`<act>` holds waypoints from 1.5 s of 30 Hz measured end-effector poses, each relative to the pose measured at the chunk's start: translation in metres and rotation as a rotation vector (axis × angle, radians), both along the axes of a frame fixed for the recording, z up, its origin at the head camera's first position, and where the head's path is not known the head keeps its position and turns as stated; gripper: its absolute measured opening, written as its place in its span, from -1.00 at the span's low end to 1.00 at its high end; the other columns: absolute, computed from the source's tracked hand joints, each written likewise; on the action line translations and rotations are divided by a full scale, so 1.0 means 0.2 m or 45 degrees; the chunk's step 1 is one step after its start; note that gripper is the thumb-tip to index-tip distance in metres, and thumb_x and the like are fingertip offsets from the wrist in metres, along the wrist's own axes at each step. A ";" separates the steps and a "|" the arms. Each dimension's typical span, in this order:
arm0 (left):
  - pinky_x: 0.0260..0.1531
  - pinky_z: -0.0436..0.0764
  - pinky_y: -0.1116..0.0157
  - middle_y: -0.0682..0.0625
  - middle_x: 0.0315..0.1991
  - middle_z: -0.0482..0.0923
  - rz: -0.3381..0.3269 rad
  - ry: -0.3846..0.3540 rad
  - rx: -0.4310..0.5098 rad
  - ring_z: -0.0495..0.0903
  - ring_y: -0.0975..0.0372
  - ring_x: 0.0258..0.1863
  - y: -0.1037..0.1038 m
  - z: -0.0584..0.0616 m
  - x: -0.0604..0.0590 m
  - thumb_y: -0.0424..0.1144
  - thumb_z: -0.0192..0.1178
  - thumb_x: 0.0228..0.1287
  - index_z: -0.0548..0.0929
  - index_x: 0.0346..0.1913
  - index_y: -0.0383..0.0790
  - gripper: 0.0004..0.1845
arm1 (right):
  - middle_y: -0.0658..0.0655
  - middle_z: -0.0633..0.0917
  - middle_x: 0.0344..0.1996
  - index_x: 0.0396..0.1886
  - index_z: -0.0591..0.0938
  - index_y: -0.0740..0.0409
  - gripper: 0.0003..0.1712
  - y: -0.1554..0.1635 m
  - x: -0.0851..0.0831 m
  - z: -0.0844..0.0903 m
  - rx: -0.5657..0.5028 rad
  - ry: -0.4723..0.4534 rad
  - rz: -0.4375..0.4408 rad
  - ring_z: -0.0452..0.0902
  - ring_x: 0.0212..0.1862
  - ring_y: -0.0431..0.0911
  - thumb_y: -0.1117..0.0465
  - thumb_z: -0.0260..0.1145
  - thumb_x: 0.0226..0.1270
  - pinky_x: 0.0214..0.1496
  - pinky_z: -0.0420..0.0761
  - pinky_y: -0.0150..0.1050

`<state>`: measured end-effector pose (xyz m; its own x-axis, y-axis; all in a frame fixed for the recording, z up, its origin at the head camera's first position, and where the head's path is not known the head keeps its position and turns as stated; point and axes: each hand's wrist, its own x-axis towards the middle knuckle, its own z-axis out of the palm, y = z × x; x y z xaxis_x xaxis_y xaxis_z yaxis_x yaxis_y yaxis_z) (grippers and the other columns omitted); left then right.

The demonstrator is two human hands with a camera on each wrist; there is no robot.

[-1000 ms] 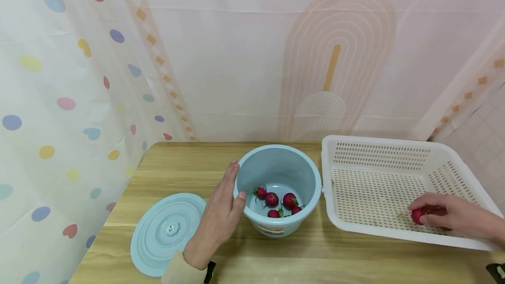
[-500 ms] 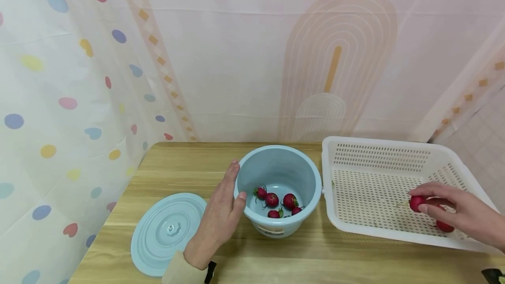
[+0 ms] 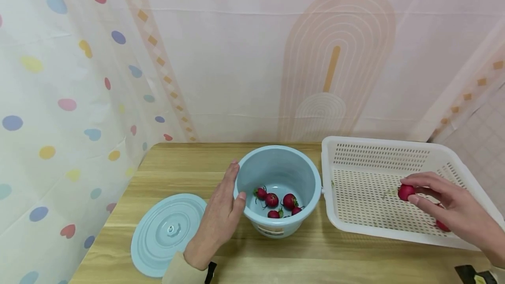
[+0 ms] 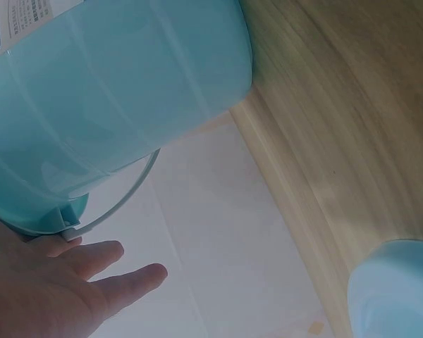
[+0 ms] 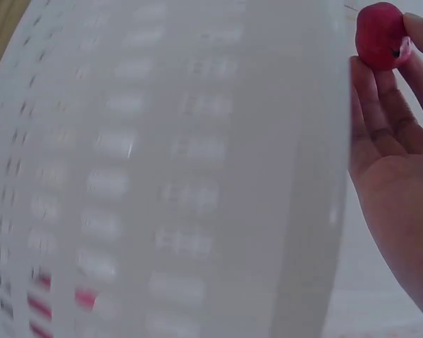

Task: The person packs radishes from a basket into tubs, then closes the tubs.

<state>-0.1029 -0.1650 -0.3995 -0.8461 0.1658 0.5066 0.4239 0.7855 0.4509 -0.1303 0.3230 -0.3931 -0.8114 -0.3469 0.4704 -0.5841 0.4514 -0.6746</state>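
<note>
Pinched between thumb and fingertips of the person's right hand [image 3: 446,205] is a small round red radish [image 3: 405,192], held just above the perforated floor of the white plastic basket [image 3: 378,157]; the wrist view shows the same radish [image 5: 381,35] at the fingertips [image 5: 370,91], with the basket's slotted wall blurred beside it. A second red radish [image 3: 442,226] lies in the basket near its front right side, partly hidden under that hand.

Her or his left hand [image 3: 221,218] lies flat and relaxed, fingers straight and together, pressed against the outer left side of the round light-blue plastic bucket [image 3: 280,165], with the thumb resting on the rim. From the left wrist the fingers [image 4: 120,282] show spread loosely just below the bucket's wall [image 4: 120,91] and its thin wire handle.

Inside the bucket sit several more red radishes [image 3: 276,200] with green tops, clustered on the bottom. A round light-blue plastic lid [image 3: 167,231] lies flat on the wooden worktop [image 3: 315,257], just left of the left hand. The bucket stands just beside the basket's left wall.
</note>
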 end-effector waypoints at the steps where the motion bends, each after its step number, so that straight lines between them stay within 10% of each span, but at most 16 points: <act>1: 0.39 0.37 -0.20 -0.10 0.63 0.13 0.001 0.000 0.001 0.27 -0.05 0.53 0.00 0.00 0.00 -0.15 0.01 0.54 0.17 0.62 -0.28 -0.31 | -0.18 0.61 0.09 0.13 0.66 0.30 -0.52 -0.01 0.00 0.01 -0.016 0.002 -0.002 0.54 0.03 -0.40 0.67 0.33 0.23 -0.04 0.57 -0.64; 19: 0.37 0.38 -0.21 -0.14 0.62 0.15 -0.010 0.018 -0.006 0.28 -0.06 0.53 0.01 0.01 0.00 -0.05 -0.07 0.60 0.17 0.62 -0.29 -0.32 | 0.01 0.63 0.13 0.20 0.64 0.37 -0.47 -0.22 0.03 0.12 -0.204 0.008 -0.036 0.65 0.01 -0.29 0.70 0.31 0.23 0.02 0.62 -0.54; 37: 0.39 0.38 -0.18 -0.12 0.62 0.15 0.012 0.025 0.000 0.27 -0.04 0.54 0.01 -0.01 0.01 -0.07 -0.06 0.59 0.18 0.61 -0.31 -0.33 | 0.24 0.64 0.16 0.10 0.59 0.63 -0.52 -0.49 -0.04 0.14 -0.677 0.082 0.342 0.61 0.16 -0.11 0.82 0.19 0.16 0.10 0.63 -0.45; 45: 0.39 0.37 -0.19 -0.13 0.62 0.14 -0.009 0.049 0.005 0.24 -0.02 0.55 0.01 0.00 0.00 -0.02 -0.09 0.62 0.18 0.62 -0.30 -0.32 | 0.18 0.68 0.12 0.08 0.64 0.56 -0.58 -0.62 -0.05 0.18 -0.603 0.071 0.284 0.60 0.18 -0.13 0.75 0.28 0.20 0.18 0.61 -0.40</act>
